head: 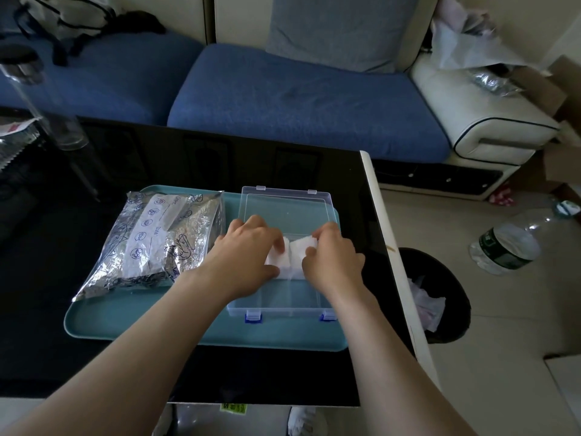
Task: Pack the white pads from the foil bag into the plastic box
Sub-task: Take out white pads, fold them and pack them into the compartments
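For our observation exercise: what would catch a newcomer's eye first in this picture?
The left hand and right hand meet over the open plastic box, holding white pads inside it. The crinkled foil bag lies left of it on the same teal tray.

Left hand (248,256), right hand (333,262) — both bare, forearms uncovered up to the frame's edge

The soft white pads (294,258) were pinched between the fingers (277,244) inside the clear plastic box (276,309), its lid open just beyond them, and the shiny crinkled foil bag (157,243) lay flat to their left.
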### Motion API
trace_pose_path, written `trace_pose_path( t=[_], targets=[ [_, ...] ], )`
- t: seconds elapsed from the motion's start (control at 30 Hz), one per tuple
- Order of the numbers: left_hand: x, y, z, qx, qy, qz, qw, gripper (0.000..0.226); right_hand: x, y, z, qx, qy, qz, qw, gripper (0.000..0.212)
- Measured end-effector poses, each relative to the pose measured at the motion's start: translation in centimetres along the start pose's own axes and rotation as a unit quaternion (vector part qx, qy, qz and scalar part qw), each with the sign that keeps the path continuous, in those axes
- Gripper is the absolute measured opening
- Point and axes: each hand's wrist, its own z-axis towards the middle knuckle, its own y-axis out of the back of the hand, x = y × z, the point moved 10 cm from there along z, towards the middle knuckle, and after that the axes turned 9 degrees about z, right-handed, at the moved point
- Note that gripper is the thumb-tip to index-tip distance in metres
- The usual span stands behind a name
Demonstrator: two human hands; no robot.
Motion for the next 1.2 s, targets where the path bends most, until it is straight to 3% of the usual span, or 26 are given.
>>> trace_pose_path(
  t=[0.17, 0.3, 0.43, 0.5, 0.63, 0.73, 0.9, 1.07, 1.2],
  targets=[
    [0.2, -0.3, 0.3, -0.009, -0.013, -0.006, 1.0, 0.038, -0.2, -1.2, 0.5, 0.003, -0.021, -0.02, 1.0, 0.061],
    [0.2, -0.5, 0.4, -0.015, -0.022, -0.008, 1.0, 0.038, 0.7, 0.2, -0.2, -0.069, 0.004, -0.11, 0.992, 0.02],
    [0.1, -0.5, 0.3, -0.011, -0.032, -0.013, 0.999, 0.039, 1.7, 1.3, -0.5, -0.125, 0.017, -0.164, 0.978, 0.02],
    [0.1, -0.5, 0.1, -0.007, -0.037, -0.016, 0.999, 0.041, 2.4, 0.8, -0.1, -0.117, 0.055, -0.142, 0.981, 0.011],
    [0.1, 0.3, -0.5, -0.007, -0.03, -0.008, 0.999, 0.045, 3.0, -1.6, 0.2, -0.025, 0.083, -0.119, 0.989, 0.005],
    [0.6, 2.2, -0.7, -0.079, -0.025, -0.043, 0.996, 0.035, 3.3, -0.2, -0.1, -0.04, 0.063, -0.102, 0.992, 0.004],
    [5.2, 6.2, -2.5, -0.226, 0.104, -0.011, 0.968, 0.037, 6.2, 1.3, -1.3, -0.108, 0.094, -0.01, 0.99, 0.022],
    [9.7, 4.8, -3.8, -0.144, 0.246, 0.022, 0.958, 0.06, 9.7, -0.9, -1.9, -0.085, 0.163, 0.098, 0.978, 0.042],
    [11.3, 4.5, -4.4, -0.118, 0.279, 0.017, 0.953, 0.056, 11.9, -2.1, -2.5, -0.065, 0.202, 0.186, 0.959, 0.034]
  ],
)
